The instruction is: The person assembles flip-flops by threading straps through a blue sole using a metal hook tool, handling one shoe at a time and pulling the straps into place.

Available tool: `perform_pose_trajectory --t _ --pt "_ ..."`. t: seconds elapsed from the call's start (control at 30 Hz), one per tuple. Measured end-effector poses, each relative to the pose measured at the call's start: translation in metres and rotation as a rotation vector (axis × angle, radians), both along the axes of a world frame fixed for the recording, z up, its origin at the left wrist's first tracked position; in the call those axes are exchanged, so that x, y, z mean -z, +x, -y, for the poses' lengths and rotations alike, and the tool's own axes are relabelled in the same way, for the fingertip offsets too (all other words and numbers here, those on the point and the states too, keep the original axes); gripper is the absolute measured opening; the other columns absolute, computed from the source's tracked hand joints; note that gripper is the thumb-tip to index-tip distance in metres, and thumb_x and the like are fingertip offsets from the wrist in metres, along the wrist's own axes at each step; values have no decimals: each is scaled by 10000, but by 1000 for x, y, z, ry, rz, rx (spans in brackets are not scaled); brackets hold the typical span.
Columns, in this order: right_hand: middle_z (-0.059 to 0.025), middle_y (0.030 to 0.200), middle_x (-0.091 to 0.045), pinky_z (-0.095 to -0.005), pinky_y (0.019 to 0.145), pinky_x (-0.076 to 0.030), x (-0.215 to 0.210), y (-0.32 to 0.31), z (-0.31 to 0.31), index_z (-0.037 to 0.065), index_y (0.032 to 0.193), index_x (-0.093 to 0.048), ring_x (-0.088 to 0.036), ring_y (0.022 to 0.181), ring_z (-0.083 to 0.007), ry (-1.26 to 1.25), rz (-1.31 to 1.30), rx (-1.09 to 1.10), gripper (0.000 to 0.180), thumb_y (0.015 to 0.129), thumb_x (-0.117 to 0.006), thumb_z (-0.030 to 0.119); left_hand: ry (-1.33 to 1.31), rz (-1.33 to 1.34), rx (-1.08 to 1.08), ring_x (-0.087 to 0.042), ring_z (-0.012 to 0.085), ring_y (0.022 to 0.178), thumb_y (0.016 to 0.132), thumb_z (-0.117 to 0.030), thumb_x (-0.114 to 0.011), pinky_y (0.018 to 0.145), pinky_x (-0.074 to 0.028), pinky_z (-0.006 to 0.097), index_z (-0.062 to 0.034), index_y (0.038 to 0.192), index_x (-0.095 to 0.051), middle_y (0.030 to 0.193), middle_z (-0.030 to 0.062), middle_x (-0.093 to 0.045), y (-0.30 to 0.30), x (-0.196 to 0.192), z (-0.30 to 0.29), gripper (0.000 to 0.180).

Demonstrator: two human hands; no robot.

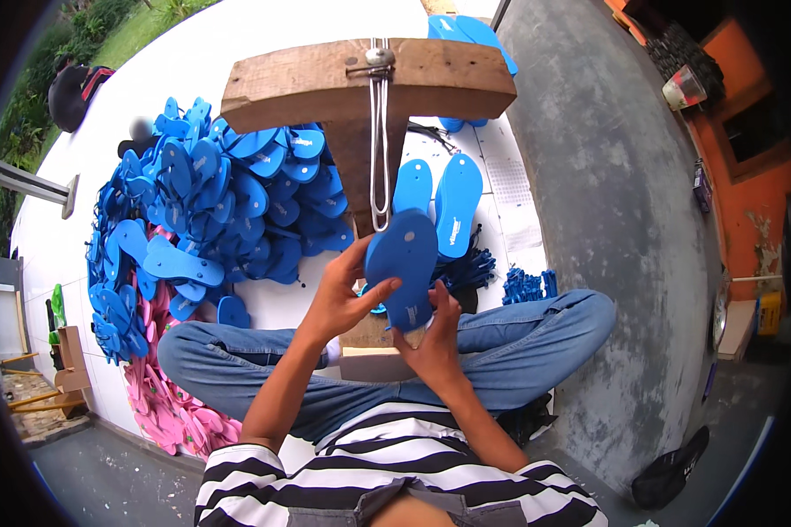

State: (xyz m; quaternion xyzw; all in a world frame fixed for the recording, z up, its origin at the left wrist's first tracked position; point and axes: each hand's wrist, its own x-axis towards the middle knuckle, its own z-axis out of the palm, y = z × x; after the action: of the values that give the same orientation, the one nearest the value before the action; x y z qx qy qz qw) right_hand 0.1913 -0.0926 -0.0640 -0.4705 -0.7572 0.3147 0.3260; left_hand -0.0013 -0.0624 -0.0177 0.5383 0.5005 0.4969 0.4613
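Observation:
A blue flip-flop sole [402,268] is held up between my two hands, its rounded toe end with a small pale hole toward the far side. My left hand [347,297] grips its left edge, thumb lying across the top face. At the heel end my right hand [432,341] is closed on the lower right edge. Just beyond the sole stands a T-shaped wooden post [365,158]. From a bolt on its crossbar [448,81] hangs a long doubled metal wire [379,149], its looped end close to the toe of the sole.
Left of the post lies a heap of blue flip-flops [246,198], with pink ones [171,395] below it. Blue soles [458,202] are stacked right of the post, near bundles of blue straps [527,285]. A grey ledge [580,220] runs along the right; a dark shoe [671,467] lies lower right.

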Motion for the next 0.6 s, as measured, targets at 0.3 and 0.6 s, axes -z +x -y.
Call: perform_pose_trajectory --t 0.3,0.6 --pt "-136 852 -656 -443 600 -517 104 -21 -23 37 1350 -498 -680 750 -294 -4 448 -298 523 877 -625 220 201 -44 -451 -567 91 939 900 -42 -629 838 -459 231 -18 1225 -532 1026 30 -598 -72 -13 5 340" --pt "-142 632 -639 -470 511 -500 152 -30 -8 43 1484 -371 -648 552 -309 -56 723 -363 753 799 -638 205 340 -87 -179 -607 173 948 732 53 -624 867 -458 292 -1 1113 -567 1055 115 -650 -44 -15 8 389"
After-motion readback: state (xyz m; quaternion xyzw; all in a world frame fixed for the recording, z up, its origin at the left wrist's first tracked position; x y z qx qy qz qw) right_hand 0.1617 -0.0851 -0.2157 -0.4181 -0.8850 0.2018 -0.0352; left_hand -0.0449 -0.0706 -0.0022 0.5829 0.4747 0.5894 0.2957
